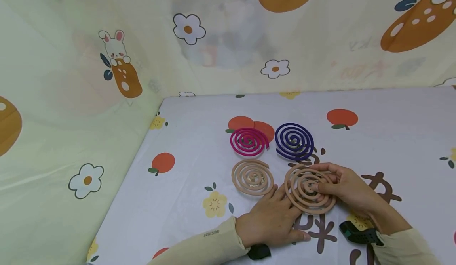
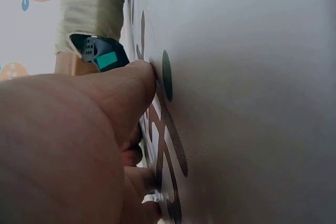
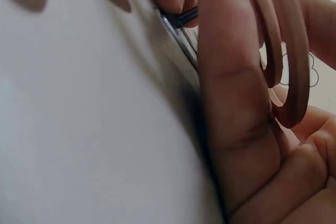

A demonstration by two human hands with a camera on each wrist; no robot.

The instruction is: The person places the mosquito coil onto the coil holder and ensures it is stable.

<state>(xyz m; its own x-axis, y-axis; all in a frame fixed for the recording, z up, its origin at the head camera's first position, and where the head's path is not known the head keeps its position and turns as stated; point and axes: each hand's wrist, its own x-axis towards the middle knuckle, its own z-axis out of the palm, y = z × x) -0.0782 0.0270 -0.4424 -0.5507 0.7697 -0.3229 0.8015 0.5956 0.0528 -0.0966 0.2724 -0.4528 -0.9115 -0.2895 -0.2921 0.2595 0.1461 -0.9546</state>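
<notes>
In the head view my right hand pinches a tan mosquito coil, thumb on top near its centre and other fingers at its far edge and underneath. The right wrist view shows the rings of this coil among the fingers, with a thin metal piece beneath. My left hand lies palm down on the cloth, fingers stretched forward, their tips overlapped by the held coil. Just beyond those fingers lies another tan coil with a shiny metal bit at its centre.
Farther back lie a pink coil and a dark blue coil, side by side. A white printed cloth covers the table. Patterned fabric hangs behind it and along the left. Black wrist devices show at both cuffs.
</notes>
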